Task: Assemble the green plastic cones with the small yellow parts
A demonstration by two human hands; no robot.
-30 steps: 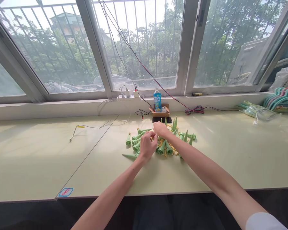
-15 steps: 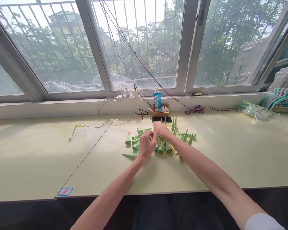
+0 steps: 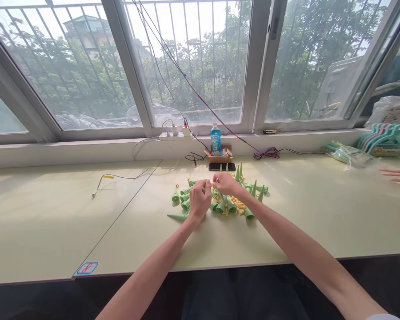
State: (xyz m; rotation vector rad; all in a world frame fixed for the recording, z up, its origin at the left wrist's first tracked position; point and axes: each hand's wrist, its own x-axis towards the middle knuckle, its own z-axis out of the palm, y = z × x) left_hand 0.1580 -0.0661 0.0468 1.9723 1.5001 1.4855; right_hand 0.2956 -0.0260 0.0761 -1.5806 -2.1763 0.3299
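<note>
Over a pile of light green cones [image 3: 231, 207] and small yellow pieces [image 3: 239, 205], both my hands work close together. My left hand [image 3: 200, 200] is closed in a pinch, its thumb and fingertips pointing up; whatever is between them is too small to make out. Just to its right, my right hand [image 3: 227, 183] is also closed, fingers curled down; its grip is hidden. Some cones stand point up, and others lie on their sides around both wrists. One green cone [image 3: 175, 194] with a yellow tip sits apart on the left.
Behind the pile are a black phone [image 3: 222, 166], a cardboard box [image 3: 227, 156] and a blue bottle [image 3: 216, 141]. Coiled cable [image 3: 266, 153], bagged items [image 3: 350, 155] and hangers [image 3: 383, 138] lie along the back right. Another person's hand [image 3: 398, 175] shows at the right edge.
My hands have drawn slightly apart, with a small gap now between their fingertips. Another person's hand has come into view at the right. The whole view has shifted slightly.
</note>
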